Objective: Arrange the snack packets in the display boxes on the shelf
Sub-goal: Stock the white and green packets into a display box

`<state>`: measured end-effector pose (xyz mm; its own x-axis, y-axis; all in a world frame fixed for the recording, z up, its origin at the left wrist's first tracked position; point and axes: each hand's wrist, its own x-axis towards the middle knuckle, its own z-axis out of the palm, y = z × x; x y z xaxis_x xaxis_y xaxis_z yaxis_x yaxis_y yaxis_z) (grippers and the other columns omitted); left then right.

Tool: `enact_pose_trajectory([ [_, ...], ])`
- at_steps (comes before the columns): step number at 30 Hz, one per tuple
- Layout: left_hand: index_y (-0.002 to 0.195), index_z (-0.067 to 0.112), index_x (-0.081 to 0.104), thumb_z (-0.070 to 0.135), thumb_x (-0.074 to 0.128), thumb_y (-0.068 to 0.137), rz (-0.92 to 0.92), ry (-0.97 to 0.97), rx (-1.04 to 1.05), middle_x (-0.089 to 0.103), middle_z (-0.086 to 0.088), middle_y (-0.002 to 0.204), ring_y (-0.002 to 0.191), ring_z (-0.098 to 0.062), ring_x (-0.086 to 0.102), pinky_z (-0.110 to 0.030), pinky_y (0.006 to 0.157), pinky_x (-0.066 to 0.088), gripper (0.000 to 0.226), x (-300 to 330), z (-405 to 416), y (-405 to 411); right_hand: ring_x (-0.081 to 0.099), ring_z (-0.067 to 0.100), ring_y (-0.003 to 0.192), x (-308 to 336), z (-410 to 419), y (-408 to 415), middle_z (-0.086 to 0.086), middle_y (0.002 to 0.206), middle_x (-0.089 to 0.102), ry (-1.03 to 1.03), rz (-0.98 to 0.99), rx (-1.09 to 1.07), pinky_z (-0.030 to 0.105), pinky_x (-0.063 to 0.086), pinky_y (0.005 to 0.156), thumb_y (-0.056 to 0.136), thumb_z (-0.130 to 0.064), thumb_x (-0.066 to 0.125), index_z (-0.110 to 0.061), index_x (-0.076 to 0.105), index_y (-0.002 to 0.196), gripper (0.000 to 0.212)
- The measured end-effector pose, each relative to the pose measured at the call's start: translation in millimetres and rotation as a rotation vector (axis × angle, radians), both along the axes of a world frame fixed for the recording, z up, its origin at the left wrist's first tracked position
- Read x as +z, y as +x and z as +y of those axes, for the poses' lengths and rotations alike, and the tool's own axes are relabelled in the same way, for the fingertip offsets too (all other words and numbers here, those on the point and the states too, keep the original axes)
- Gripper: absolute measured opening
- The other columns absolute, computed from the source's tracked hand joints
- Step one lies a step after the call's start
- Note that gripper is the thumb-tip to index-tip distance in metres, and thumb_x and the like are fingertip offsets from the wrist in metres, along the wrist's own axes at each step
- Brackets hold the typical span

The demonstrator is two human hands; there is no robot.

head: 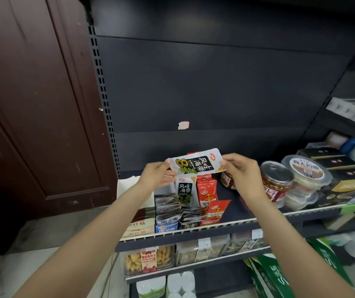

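Above the black-and-white display box (186, 191), left hand (154, 176) and right hand (242, 175) pinch a seaweed packet (195, 161) by its ends; lowered sideways, it could snag the upright red packets (206, 189); they might topple.

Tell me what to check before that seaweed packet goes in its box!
1. Both hands hold it: left hand and right hand pinch the ends of the seaweed packet: ok.
2. Right box: the display box below shows the same print: ok.
3. Packet turned upright: it lies sideways: not ok.
4. Room inside the box: cannot tell.
5. Red packets beside it are clear of the way: ok.
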<state>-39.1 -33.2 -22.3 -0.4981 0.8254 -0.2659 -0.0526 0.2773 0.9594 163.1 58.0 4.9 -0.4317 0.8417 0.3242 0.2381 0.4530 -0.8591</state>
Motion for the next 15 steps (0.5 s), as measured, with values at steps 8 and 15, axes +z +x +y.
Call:
enact_pose_trajectory([
  [8,0.107,0.004,0.064,0.011,0.057,0.093,-0.347,0.175,0.060,0.070,-0.013,0.105,0.096,-0.014,0.067,-0.026,0.093,0.048,0.018,10.9,-4.6,-9.0,0.063,0.008,0.073,-4.3,4.4,3.9,0.004,0.091,0.069,-0.179,0.060,-0.021,0.014,0.051,0.065,0.092,-0.010,0.056,-0.010,0.071,0.105,0.020],
  [15,0.119,0.022,0.059,-0.009,0.065,0.080,0.058,0.238,-0.031,0.070,-0.006,0.100,0.092,-0.019,0.065,-0.025,0.081,0.051,0.051,1.5,-18.9,-12.7,0.066,0.018,0.097,-14.0,0.4,-0.2,0.000,0.112,0.066,-0.327,0.140,0.069,0.029,0.057,0.074,0.088,-0.001,0.060,-0.018,0.059,0.122,0.039],
])
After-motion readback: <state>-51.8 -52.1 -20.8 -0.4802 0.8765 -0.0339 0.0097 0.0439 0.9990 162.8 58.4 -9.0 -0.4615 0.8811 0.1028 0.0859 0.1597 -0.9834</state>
